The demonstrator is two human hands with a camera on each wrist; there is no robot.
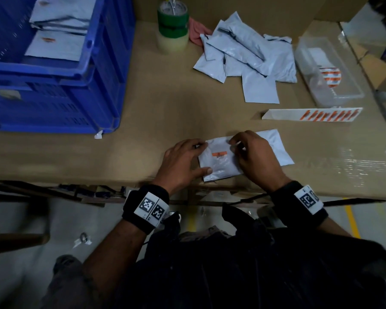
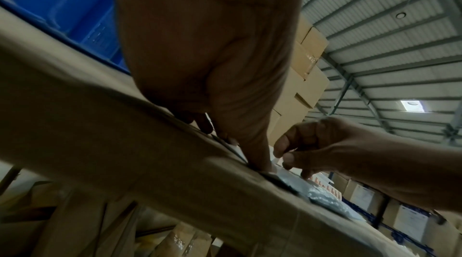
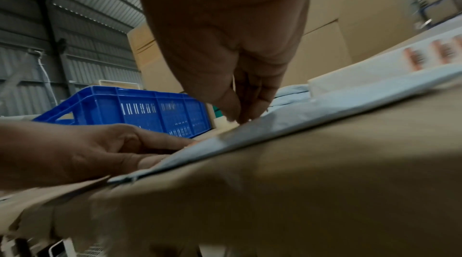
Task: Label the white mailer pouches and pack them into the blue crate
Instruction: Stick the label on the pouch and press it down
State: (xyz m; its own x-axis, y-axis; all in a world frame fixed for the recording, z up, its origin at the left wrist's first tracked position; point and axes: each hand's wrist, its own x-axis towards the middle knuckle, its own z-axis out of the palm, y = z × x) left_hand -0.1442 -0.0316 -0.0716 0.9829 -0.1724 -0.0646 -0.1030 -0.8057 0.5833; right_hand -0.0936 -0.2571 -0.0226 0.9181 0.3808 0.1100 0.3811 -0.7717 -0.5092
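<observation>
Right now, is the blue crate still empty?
No. In the head view the blue crate already holds white mailer pouches with orange labels.

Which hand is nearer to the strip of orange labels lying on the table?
Right. The right hand works on the pouch almost directly below the label strip. The left hand rests at the pouch's other edge, farther from the strip and closer to the blue crate.

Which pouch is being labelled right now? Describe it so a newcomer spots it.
On the cardboard worktop, look at its near edge, right of the blue crate. The pouch lies between the left hand and right hand, the only one outside the crate showing an orange label.
</observation>
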